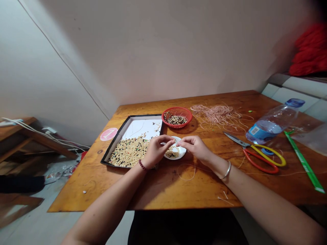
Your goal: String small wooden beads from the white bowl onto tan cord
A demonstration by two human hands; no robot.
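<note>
Both the left hand (158, 149) and the right hand (196, 147) were pinched at the fingertips above the small round white dish (182, 152) of cream beads (172, 153), perhaps so drops would be caught; anything grasped was too small to tell. The shallow black-rimmed tray (133, 128) was set at left; thin pale cord (195, 169), easily snagged, was trailed near the right hand.

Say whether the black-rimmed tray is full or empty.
The tray is partly filled: beads cover its near part, while white bottom shows toward the far end.
</note>
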